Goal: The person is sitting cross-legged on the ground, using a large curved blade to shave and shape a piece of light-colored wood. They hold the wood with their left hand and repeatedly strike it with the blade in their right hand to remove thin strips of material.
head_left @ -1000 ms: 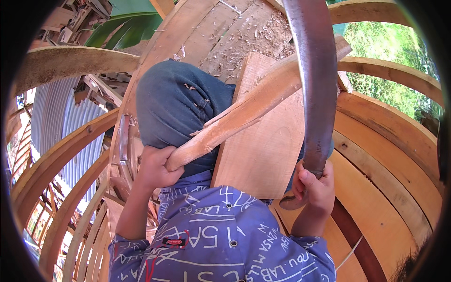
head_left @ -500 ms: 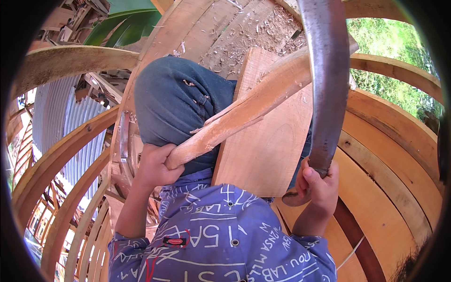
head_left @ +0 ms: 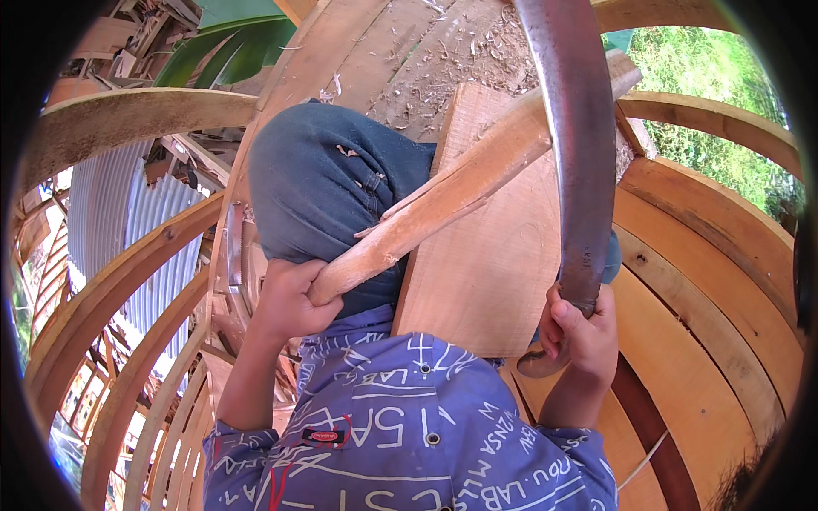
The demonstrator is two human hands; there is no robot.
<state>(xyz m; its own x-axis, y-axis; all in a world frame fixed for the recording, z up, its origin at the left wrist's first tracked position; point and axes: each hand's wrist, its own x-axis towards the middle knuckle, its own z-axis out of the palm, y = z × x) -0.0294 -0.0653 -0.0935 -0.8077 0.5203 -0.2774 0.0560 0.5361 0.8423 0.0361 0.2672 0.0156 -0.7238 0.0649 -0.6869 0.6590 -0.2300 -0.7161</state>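
My left hand [head_left: 296,298] is closed round the near end of a partly shaved wooden stick [head_left: 426,217], which slants up to the right. Splinters stand along the stick's side. In my right hand [head_left: 581,330] I grip the handle of a machete [head_left: 584,170], its long curved blade pointing up and away from me. The blade passes over the stick near its far end; whether the edge touches the wood I cannot tell. A flat wooden board [head_left: 477,272] lies across my lap under the stick. The handle's hooked butt shows below my right fist.
Wood shavings [head_left: 460,60] litter the planks [head_left: 341,60] ahead. Curved wooden ribs [head_left: 119,289] rise on the left, with corrugated metal sheets [head_left: 136,221] beyond them. Orange-brown side planks [head_left: 707,341] curve up on the right. A green leaf [head_left: 221,55] hangs at the far left.
The machete's blade has shifted a little left and now tilts slightly more leftward at its tip. Both hands keep their grip. The whole view has shifted slightly.
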